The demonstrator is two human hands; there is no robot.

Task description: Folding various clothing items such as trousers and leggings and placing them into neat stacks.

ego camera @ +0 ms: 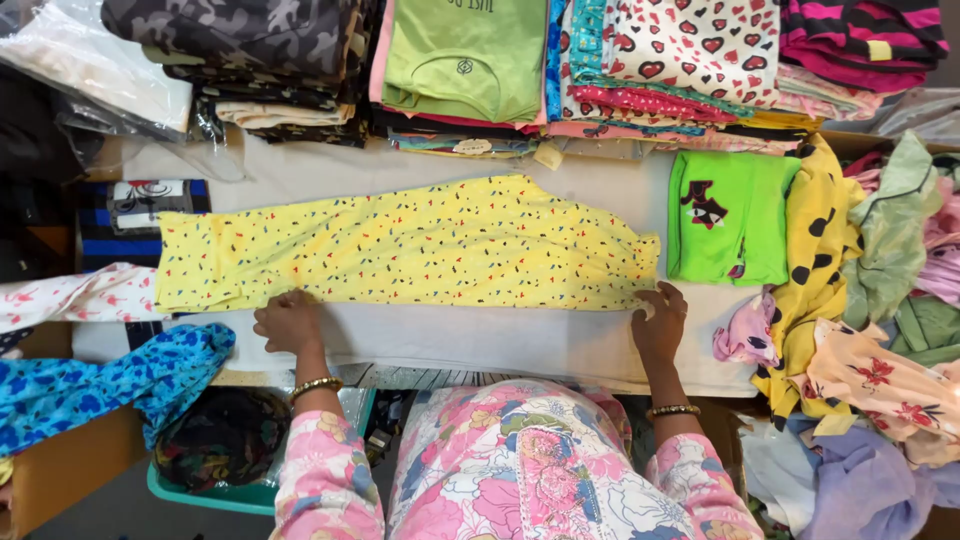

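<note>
My left hand (289,322) lay flat, fingers spread and unclenched, pressing on the near long edge of the yellow cotton trousers speckled with small dark flecks (410,245), close to their left end; it gripped nothing. My right hand (660,318) rested on the trousers' right end at the near corner, its fingertips curled onto the cloth; whether it pinched the fabric or only pressed it I could not tell. The trousers lay stretched lengthwise across the middle of the bench covered in pale grey cloth (480,345), folded flat, well in from the far edge. Just beside their right end lay a folded bright green top with a dark printed figure (725,215), not quite touching. Along the far edge of the bench stood stacks of folded garments: a lime green shirt (465,55) on one, a white fabric with red hearts (695,45) on the next, and a camouflage-patterned piece (235,30) toward the far left corner. At the right edge a loose heap held a yellow garment with large black spots (815,240) and a peach one with red flowers (875,380). Off the left edge hung a blue floral cloth (110,380), and below it sat a teal plastic basket (230,492). I wore gold bangles (315,386) on both wrists and pink floral sleeves (325,480).
</note>
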